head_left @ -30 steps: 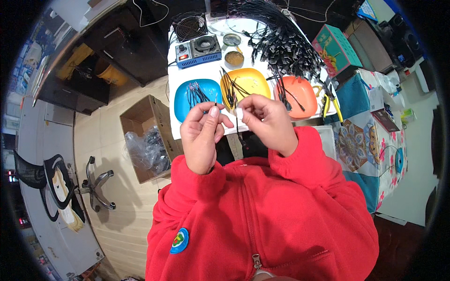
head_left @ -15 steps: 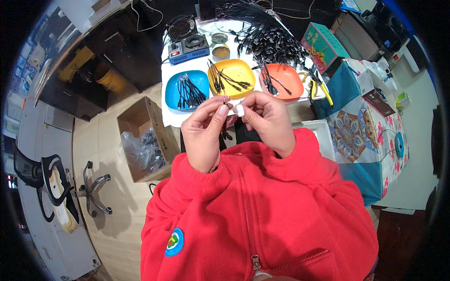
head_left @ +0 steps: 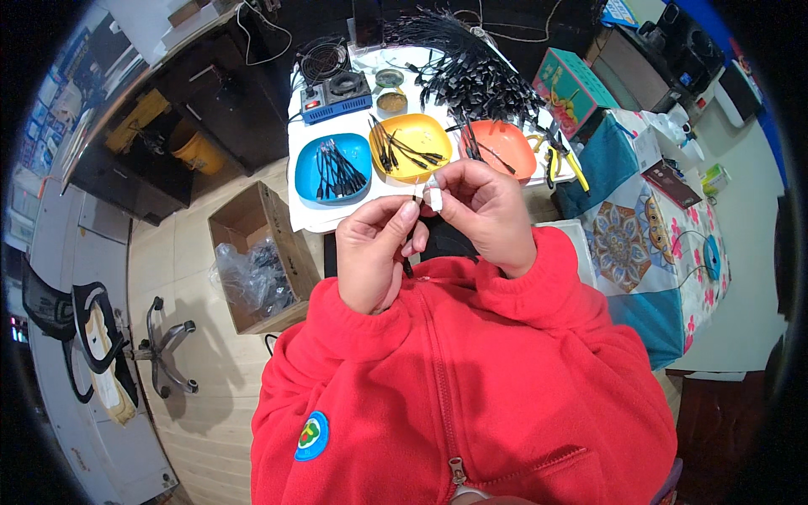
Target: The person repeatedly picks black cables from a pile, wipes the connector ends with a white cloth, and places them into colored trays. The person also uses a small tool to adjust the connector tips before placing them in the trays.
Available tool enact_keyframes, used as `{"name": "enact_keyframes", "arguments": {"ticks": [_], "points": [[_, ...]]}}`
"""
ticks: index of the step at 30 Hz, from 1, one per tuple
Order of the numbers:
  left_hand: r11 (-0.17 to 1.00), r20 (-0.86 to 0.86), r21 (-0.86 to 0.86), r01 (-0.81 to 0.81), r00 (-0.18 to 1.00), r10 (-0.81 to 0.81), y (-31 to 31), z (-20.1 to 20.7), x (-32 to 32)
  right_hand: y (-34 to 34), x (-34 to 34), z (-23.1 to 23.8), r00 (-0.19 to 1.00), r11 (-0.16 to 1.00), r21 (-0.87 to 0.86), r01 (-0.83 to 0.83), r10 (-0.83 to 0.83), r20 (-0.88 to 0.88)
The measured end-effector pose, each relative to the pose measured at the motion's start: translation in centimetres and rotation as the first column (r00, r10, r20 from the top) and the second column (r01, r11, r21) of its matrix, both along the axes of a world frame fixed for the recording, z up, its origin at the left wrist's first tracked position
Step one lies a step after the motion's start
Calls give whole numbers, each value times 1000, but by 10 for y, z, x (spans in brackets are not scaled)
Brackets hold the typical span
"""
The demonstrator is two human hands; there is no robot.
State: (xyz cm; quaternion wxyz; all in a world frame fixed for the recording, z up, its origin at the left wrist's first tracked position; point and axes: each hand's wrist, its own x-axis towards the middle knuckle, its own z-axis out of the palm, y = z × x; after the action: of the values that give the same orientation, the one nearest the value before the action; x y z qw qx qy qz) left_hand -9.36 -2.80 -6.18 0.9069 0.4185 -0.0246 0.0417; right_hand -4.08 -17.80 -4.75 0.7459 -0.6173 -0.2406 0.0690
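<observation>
My left hand (head_left: 377, 244) is closed, pinching a short black cable (head_left: 408, 268) between thumb and index finger. The cable's thin end points up, and its lower part hangs below my fingers. Beside it my right hand (head_left: 490, 217) pinches a small white block-like piece (head_left: 435, 200); its exact kind is too small to tell. The cable's upper end and the white piece are very close; whether they touch I cannot tell. Just beyond my hands sit a blue bowl (head_left: 305, 178), a yellow bowl (head_left: 431, 135) and an orange bowl (head_left: 515, 143), each with short black cables in it.
On the white table, a blue heating device (head_left: 337, 108) stands at the back left, near a small round tin (head_left: 391, 103). A large heap of black cables (head_left: 480, 76) fills the back right. Yellow-handled pliers (head_left: 576, 168) lie at the right edge. A cardboard box (head_left: 286, 244) stands left.
My left hand has shifted right, and the cable end and white piece have come closer together. My right fingers have tilted. The view has shifted slightly.
</observation>
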Motion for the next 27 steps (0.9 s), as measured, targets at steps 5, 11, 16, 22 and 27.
{"name": "enact_keyframes", "arguments": {"ticks": [5, 11, 16, 22, 27], "points": [[997, -14, 29, 78, 997, -77, 3, 0, -2, -5, -2, 1, 999, 999, -35, -26, 27, 34], [990, -9, -89, 105, 994, -106, 2, -2, -5, 0, -5, -2, 992, 979, 176, -101, 112, -54], [915, 5, -300, 270, 960, -281, 7, -1, -8, -2, -5, -6, 891, 869, 431, -243, 376, -255], [935, -58, -175, 310, 944, -324, 12, -1, -7, -2, -1, 0, 908, 897, 327, -296, 370, -196], [936, -47, -164, 310, 946, -321, 14, 0, -8, -10, 1, 9, 944, 948, 124, -294, 308, -116]]}}
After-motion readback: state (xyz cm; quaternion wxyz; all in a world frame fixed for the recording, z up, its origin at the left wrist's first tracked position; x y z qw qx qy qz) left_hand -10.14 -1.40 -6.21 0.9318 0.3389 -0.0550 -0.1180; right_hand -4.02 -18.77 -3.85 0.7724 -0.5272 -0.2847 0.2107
